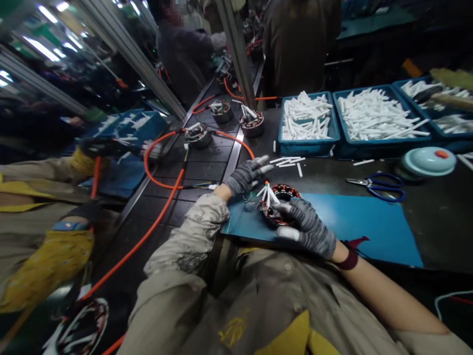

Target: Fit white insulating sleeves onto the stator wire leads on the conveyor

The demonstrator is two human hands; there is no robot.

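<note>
A wound motor stator (pixel 284 191) with copper-coloured coils and white sleeved leads lies on a blue mat (pixel 354 217) before me. My right hand (pixel 312 227), in a grey glove with white fingertips, grips its near right side; the thumb is in front and the fingers reach over the ring. Beyond the stator's left edge, my left hand (pixel 244 175), gloved the same way, has its fingers stretched out to the right. An orange cable (pixel 242 140) runs down behind those fingers towards the leads. Whether the left hand touches it is hidden.
Blue bins (pixel 308 148) of white tubes stand behind the mat, with loose tubes (pixel 288 161) in front. Blue-handled scissors (pixel 386 187) and a lidded container (pixel 424 162) are at right. More stators (pixel 199 135) stand on the line at left. A co-worker's yellow sleeve (pixel 48 266) is nearby.
</note>
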